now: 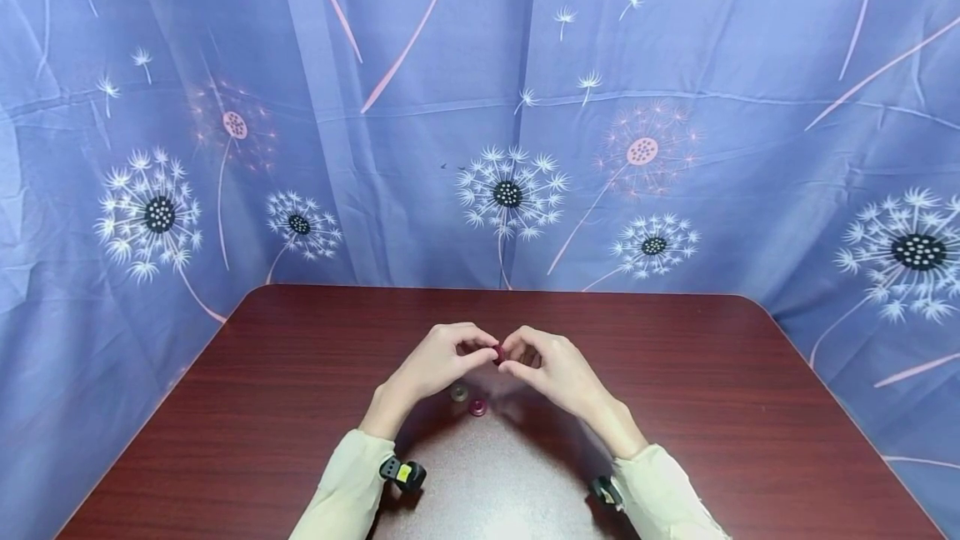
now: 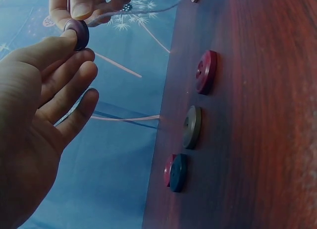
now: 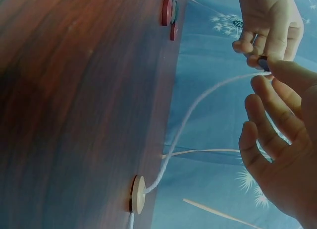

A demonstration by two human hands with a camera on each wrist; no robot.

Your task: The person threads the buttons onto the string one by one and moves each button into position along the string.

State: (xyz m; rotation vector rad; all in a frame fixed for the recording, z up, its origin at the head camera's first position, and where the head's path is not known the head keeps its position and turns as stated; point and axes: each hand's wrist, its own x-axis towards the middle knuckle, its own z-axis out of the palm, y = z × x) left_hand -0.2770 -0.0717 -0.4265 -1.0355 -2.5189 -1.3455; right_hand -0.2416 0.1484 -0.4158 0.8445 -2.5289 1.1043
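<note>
My left hand point(image 1: 431, 363) pinches a dark red button point(image 2: 80, 34) between thumb and fingertips, above the table. Facing it, my right hand point(image 1: 561, 369) has its thumb and forefinger together right at the button, pinching a whitish cord point(image 3: 192, 109) there; its other fingers are loosely bent. The cord droops from the fingertips to a tan button point(image 3: 139, 194) on the table and runs through it. Below the left hand lie a red button point(image 2: 205, 73), an olive button point(image 2: 193, 127), a dark teal button point(image 2: 179, 173) and another red button point(image 2: 168, 170) partly hidden behind the teal one.
The dark reddish wooden table point(image 1: 697, 407) has a shiny glare near its front. A blue curtain point(image 1: 420, 190) printed with dandelions hangs behind it and along both sides. Black wrist cameras point(image 1: 405, 473) sit on both pale sleeves point(image 1: 348, 482).
</note>
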